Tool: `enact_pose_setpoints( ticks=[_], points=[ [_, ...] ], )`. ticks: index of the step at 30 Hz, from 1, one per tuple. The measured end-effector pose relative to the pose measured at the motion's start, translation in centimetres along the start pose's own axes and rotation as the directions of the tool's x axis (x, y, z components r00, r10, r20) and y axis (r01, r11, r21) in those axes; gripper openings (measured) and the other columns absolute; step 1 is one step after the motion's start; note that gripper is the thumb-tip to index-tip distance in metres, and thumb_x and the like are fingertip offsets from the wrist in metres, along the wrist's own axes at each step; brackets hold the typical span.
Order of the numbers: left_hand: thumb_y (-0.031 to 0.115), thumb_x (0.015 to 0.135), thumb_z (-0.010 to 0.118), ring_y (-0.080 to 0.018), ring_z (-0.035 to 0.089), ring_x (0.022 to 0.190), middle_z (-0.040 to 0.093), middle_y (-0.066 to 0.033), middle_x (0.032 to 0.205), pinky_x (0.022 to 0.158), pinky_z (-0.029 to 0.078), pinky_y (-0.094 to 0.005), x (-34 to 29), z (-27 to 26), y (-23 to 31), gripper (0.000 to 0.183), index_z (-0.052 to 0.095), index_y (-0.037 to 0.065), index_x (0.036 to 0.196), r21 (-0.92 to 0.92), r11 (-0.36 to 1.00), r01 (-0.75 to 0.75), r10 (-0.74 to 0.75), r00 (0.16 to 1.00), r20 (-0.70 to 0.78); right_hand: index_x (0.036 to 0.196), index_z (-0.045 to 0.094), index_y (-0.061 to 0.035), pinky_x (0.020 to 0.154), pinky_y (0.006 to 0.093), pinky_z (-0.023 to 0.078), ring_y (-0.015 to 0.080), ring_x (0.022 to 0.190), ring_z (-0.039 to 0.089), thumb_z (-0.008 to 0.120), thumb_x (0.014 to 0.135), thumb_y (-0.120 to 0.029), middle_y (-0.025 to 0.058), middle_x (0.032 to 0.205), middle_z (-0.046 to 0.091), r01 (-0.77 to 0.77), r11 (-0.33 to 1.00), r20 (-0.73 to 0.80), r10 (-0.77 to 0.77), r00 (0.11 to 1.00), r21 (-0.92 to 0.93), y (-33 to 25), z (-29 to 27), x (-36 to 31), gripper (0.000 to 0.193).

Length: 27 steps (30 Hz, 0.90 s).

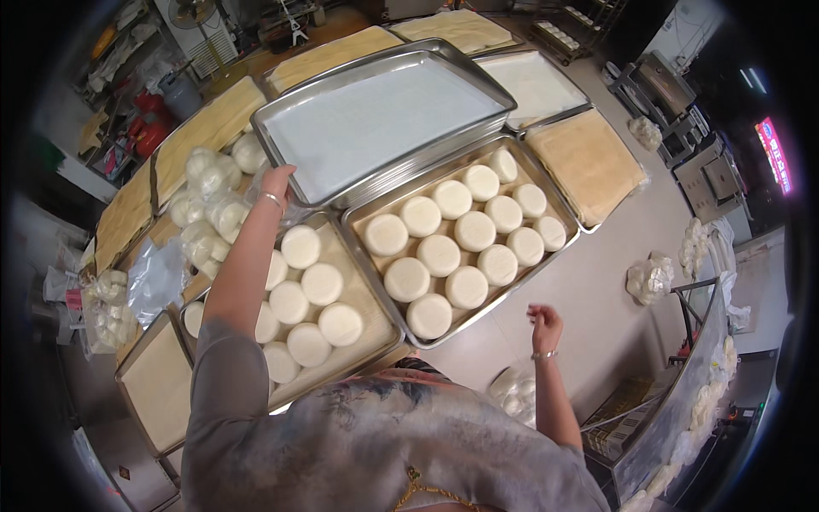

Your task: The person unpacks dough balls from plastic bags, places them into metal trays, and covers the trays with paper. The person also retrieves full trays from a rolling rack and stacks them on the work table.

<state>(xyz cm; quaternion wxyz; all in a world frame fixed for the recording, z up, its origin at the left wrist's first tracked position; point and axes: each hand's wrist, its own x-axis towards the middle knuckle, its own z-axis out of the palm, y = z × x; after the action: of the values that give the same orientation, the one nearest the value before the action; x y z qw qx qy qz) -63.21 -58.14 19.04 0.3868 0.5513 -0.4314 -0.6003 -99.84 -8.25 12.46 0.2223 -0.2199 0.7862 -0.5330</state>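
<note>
My left hand (277,183) grips the near-left corner of the top metal baking tray (294,189), which is lined with a pale sheet and sits on a stack of trays. My right hand (546,329) hangs over the floor to the right, empty, its fingers loosely bent and apart. Just in front of the stack lies a tray (351,229) of thick round white dough pieces (474,232), set out in rows. Under my left arm, a second tray (388,340) carries more dough rounds (322,283); my arm covers part of it.
Filled clear plastic bags (213,175) crowd the table's left side beside a flat plastic bag (158,277). Paper-covered trays (589,162) ring the table's far side and right. A metal rack (691,316) and bagged goods (650,279) stand at right.
</note>
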Motion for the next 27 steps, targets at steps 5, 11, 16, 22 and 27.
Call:
enact_pose_setpoints(
  ticks=[5,11,16,22,27],
  points=[
    [0.012,0.068,0.061,-0.0378,0.042,0.112,0.043,-0.0215,0.122,0.098,0.033,-0.0412,1.7,6.5,-1.7,0.057,0.043,0.002,0.122,0.7,0.623,-0.349,0.532,0.845,-0.052,0.08,0.059,0.0007,0.06,0.0233,0.047,0.0142,0.066,0.062,0.037,0.081,0.005,0.0074,0.076,0.064,-0.148,0.985,-0.032,0.152,0.988,0.087,2.4,-1.7,-2.5,0.023],
    [0.021,0.071,0.064,-0.0228,0.044,0.113,0.05,-0.0073,0.12,0.102,0.024,-0.0436,-1.5,8.1,-2.5,0.034,0.06,0.018,0.105,0.912,0.089,-0.4,0.531,0.794,0.296,0.081,0.058,0.0031,0.063,0.025,0.049,0.0146,0.067,0.061,0.036,0.081,0.007,0.0092,0.077,0.064,-0.073,0.987,0.095,0.06,0.994,0.14,-1.8,0.2,-1.7,0.023],
    [0.024,0.072,0.066,-0.0193,0.058,0.093,0.064,-0.0044,0.093,0.091,0.038,-0.0377,0.4,7.9,0.3,0.017,0.067,0.019,0.088,0.903,0.028,-0.428,0.124,0.898,0.422,0.081,0.057,0.0044,0.066,0.0254,0.05,0.0143,0.069,0.061,0.036,0.082,0.007,0.0087,0.077,0.062,-0.14,0.986,0.217,0.118,0.969,0.086,-5.6,1.7,0.5,0.021],
    [0.02,0.07,0.064,-0.0256,0.061,0.086,0.065,-0.0086,0.087,0.073,0.048,-0.0364,4.3,11.7,0.3,0.014,0.066,0.015,0.082,0.813,-0.356,-0.461,-0.023,0.874,0.485,0.083,0.057,0.0036,0.066,0.0244,0.049,0.0137,0.072,0.061,0.037,0.082,0.007,0.0082,0.078,0.063,0.048,0.993,0.385,-0.088,0.919,0.112,-7.9,2.7,11.5,0.02],
    [0.018,0.07,0.061,-0.029,0.06,0.083,0.063,-0.0117,0.083,0.072,0.047,-0.0384,5.5,15.9,-1.4,0.009,0.063,0.012,0.076,0.857,-0.341,-0.387,-0.015,0.914,0.406,0.083,0.061,-0.0015,0.062,0.0247,0.048,0.011,0.07,0.059,0.043,0.082,0.004,0.0053,0.077,0.063,0.274,0.962,0.49,-0.237,0.839,-0.005,-8.2,2.5,26.4,0.018]
  ],
)
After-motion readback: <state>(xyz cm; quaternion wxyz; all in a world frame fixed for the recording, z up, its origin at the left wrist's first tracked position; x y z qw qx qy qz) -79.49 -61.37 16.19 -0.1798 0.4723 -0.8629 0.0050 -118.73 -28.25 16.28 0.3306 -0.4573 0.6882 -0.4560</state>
